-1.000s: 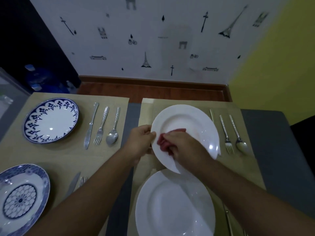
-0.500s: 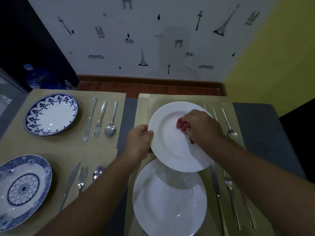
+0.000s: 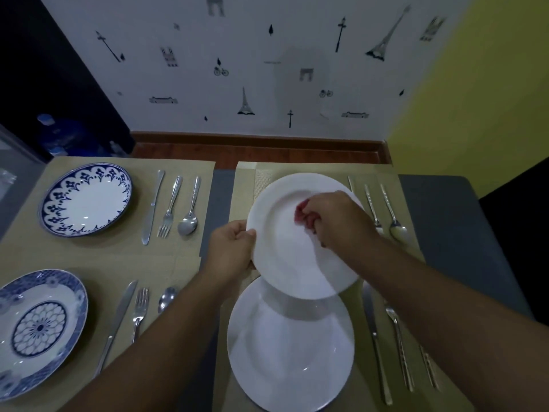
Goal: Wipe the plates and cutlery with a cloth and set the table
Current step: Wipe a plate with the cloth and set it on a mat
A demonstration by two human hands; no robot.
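My left hand (image 3: 233,248) grips the left rim of a plain white plate (image 3: 285,263), held tilted above the right-hand placemats. My right hand (image 3: 338,218) presses a bunched red cloth (image 3: 304,217) onto the plate's upper middle. A second white plate (image 3: 291,349) lies flat on the near right placemat, partly under the held one. To its right lie a knife (image 3: 372,337), a fork (image 3: 399,343) and another piece of cutlery. More cutlery (image 3: 392,215) lies on the far right placemat, partly hidden by my right hand.
On the left placemats sit two blue-patterned plates, far (image 3: 86,199) and near (image 3: 38,328), each with a knife, fork and spoon beside it, far set (image 3: 170,206), near set (image 3: 139,307). A grey table surface (image 3: 445,233) shows at right. The wall stands behind the table.
My right hand has carried the cloth from the plate's lower left area up toward its upper middle. The view has dropped, showing more of the near cutlery.
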